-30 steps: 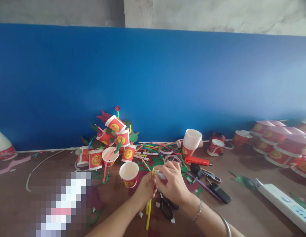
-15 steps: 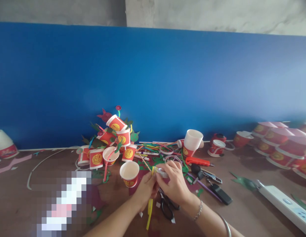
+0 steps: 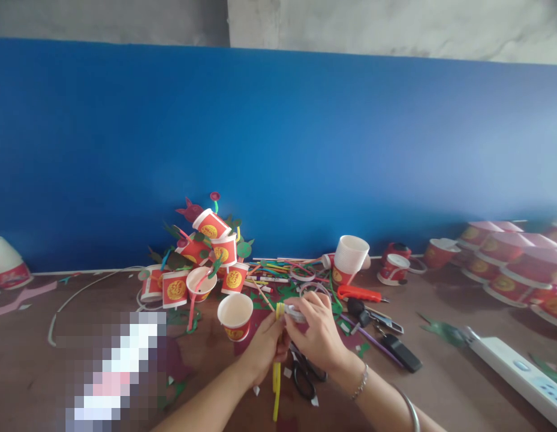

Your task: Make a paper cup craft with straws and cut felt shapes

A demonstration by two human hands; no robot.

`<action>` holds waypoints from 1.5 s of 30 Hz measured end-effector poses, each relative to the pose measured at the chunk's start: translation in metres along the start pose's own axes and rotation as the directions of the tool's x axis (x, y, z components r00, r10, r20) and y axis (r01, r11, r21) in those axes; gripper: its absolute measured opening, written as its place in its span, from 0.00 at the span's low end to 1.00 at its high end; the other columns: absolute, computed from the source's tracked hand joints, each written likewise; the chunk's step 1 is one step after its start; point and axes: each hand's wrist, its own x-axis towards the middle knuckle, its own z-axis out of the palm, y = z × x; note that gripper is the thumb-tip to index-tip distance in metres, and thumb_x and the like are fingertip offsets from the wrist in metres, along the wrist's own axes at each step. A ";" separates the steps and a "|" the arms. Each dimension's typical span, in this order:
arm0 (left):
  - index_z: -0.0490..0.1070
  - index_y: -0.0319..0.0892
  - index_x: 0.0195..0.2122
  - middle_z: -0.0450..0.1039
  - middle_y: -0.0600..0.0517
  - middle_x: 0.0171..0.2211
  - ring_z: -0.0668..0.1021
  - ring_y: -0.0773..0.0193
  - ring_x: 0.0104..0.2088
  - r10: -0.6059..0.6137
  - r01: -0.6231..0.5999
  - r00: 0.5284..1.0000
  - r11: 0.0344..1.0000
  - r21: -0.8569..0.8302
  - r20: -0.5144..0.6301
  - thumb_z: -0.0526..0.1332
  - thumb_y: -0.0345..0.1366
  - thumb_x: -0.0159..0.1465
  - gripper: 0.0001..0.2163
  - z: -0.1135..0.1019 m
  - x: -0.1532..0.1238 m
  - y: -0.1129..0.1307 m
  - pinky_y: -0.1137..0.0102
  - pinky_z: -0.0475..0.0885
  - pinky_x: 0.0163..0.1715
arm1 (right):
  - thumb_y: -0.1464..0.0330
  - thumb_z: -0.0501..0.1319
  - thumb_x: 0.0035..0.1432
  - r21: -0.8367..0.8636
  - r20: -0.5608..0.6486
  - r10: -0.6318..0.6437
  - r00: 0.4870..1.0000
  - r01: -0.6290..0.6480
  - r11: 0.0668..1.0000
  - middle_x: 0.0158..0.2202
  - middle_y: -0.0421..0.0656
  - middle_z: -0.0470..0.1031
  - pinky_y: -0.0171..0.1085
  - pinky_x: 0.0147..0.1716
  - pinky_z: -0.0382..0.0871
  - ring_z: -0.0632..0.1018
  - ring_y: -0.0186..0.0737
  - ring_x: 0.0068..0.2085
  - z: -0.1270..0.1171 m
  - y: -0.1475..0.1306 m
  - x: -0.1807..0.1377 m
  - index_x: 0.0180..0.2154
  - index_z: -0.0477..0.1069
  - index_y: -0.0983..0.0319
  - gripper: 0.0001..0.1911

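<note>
Lower centre of the frame: left hand [image 3: 265, 347], angled inward, clenched around yellow straws [image 3: 278, 377]; right hand [image 3: 318, 330], knuckles arched upward, grasping a whitish object [image 3: 295, 312] beside the straws' tops

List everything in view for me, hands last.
Held straws: two or more, yellow, left hand
Whitish item: one, unclear, right hand
Front cup: one, red and white, left of hands
Decorated cups: several, red, back left
Cup stack: one, white and red, back right
Small cups: about three, red, further right
Topped cups: many, red and pink, far right
Edge cup: one, white and red, far left
Loose straws: many, mixed, mostly behind hands
Scissors: one, black, below right hand
Tool: one, orange, right
Keys: one bunch, black and silver, right
Power strip: one, white, lower right
Scraps: many, mixed, scattered
Panel: one, blue, behind
Wall: one, grey, top
Table: one, brown, beneath
Hands: two, centre
</note>
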 end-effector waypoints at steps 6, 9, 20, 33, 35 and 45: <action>0.59 0.42 0.31 0.58 0.63 0.16 0.54 0.78 0.15 0.005 -0.005 1.000 1.000 0.000 -0.002 0.64 0.55 0.50 0.22 0.001 -0.001 0.001 0.76 0.42 0.17 | 0.73 0.57 0.53 -0.003 -0.003 0.012 1.000 -0.012 1.000 0.28 0.41 0.76 0.43 0.41 0.57 0.72 0.41 0.34 0.001 0.002 0.000 0.38 0.70 0.59 0.09; 0.59 0.42 0.30 0.58 0.62 0.17 0.53 0.78 0.15 0.009 -0.009 1.000 1.000 -0.009 0.001 0.64 0.54 0.51 0.22 0.002 -0.002 0.002 0.75 0.42 0.17 | 0.73 0.57 0.54 0.010 -0.008 0.013 1.000 -0.013 1.000 0.29 0.40 0.76 0.43 0.42 0.57 0.72 0.41 0.34 0.001 0.003 0.000 0.38 0.70 0.59 0.09; 0.58 0.42 0.27 0.55 0.63 0.16 0.52 0.78 0.16 0.036 -0.036 0.999 0.999 0.000 0.003 0.63 0.54 0.52 0.21 0.001 -0.002 0.002 0.75 0.41 0.18 | 0.73 0.57 0.55 0.045 -0.034 -0.003 0.999 0.005 0.999 0.27 0.40 0.75 0.42 0.40 0.57 0.71 0.40 0.33 -0.001 0.000 -0.001 0.37 0.71 0.59 0.07; 0.58 0.42 0.30 0.57 0.62 0.19 0.51 0.79 0.15 0.062 -0.062 0.998 0.996 0.061 -0.001 0.60 0.57 0.54 0.22 -0.001 0.001 -0.002 0.74 0.41 0.17 | 0.72 0.55 0.52 0.011 0.159 0.219 0.963 -0.224 0.975 0.29 0.43 0.76 0.42 0.41 0.58 0.73 0.42 0.35 0.000 0.006 0.004 0.36 0.75 0.59 0.12; 0.58 0.42 0.30 0.56 0.63 0.18 0.51 0.78 0.15 0.073 -0.072 0.997 0.992 0.102 -0.003 0.59 0.58 0.54 0.23 -0.001 0.001 -0.004 0.75 0.41 0.17 | 0.71 0.55 0.52 0.025 0.207 0.257 0.944 -0.268 0.963 0.29 0.42 0.77 0.42 0.42 0.58 0.73 0.42 0.35 -0.002 0.007 0.006 0.34 0.75 0.59 0.11; 0.60 0.42 0.31 0.54 0.62 0.17 0.53 0.75 0.16 0.095 -0.093 0.995 0.965 0.243 0.004 0.56 0.59 0.56 0.22 0.003 -0.007 0.001 0.75 0.45 0.15 | 0.73 0.55 0.48 0.108 0.282 0.279 0.918 -0.319 0.942 0.28 0.41 0.77 0.39 0.40 0.60 0.74 0.40 0.33 -0.007 0.009 0.012 0.29 0.74 0.61 0.09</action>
